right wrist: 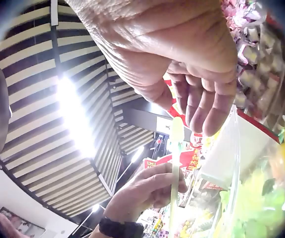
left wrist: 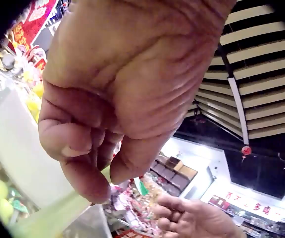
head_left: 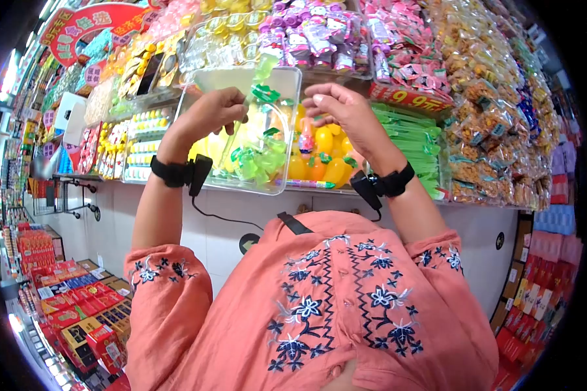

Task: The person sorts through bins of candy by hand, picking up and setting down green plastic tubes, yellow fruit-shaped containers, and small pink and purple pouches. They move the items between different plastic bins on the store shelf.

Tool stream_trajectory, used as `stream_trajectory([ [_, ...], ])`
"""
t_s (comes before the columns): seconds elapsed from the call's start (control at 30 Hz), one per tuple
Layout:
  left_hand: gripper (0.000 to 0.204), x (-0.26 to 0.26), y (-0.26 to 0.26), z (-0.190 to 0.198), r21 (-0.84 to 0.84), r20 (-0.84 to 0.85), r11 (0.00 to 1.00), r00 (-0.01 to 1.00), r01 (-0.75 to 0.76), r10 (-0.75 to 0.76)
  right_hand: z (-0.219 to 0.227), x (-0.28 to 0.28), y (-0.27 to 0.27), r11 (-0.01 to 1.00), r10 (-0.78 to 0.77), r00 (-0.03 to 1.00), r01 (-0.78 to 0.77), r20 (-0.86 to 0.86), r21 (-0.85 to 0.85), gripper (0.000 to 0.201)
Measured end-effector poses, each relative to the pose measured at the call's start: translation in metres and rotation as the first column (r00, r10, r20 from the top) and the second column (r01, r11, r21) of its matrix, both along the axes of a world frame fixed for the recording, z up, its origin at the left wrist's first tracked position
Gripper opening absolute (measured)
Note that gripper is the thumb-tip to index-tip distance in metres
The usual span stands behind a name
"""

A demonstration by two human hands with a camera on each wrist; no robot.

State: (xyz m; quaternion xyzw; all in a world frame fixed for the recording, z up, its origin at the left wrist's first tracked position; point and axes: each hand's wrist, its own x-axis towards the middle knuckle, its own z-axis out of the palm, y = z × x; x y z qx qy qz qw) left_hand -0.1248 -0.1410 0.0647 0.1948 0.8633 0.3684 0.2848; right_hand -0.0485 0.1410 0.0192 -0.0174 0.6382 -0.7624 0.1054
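My left hand [head_left: 216, 116] pinches a pale green translucent stick [right wrist: 175, 183] between thumb and fingers, above a clear plastic bin [head_left: 287, 130]. In the left wrist view the pale strip [left wrist: 53, 210] runs down from the fingertips. The stick's rounded yellowish tip [right wrist: 177, 130] points up in the right wrist view. Across from it, my right hand [head_left: 346, 112] hovers over the bin's right side with fingers loosely bent and nothing in them. Inside the bin lie green soft pieces with dark green tags [head_left: 251, 163] and yellow ones beside them.
Right of the bin, another holds yellow and orange fruit-shaped toys [head_left: 336, 171], with green packaged strips [head_left: 407, 146] beyond. Bagged snacks [head_left: 476, 130] fill the far right. Purple and pink packets [head_left: 316, 39] rise behind. Shelves of red boxes [head_left: 78, 313] stand at lower left.
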Motion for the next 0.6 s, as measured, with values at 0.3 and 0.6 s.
stream_trajectory([
  [0.3,0.016,0.038,0.065,0.014,0.124,0.010,0.978,0.985,0.168,-0.170,0.011,0.008,0.028,0.983,-0.113,0.993,0.105,-0.039,-0.152,0.045],
  [0.6,0.017,0.067,0.131,-0.013,0.159,0.056,0.956,0.965,0.246,-0.257,0.001,0.047,0.077,0.954,-0.250,0.968,0.240,-0.034,-0.181,0.039],
])
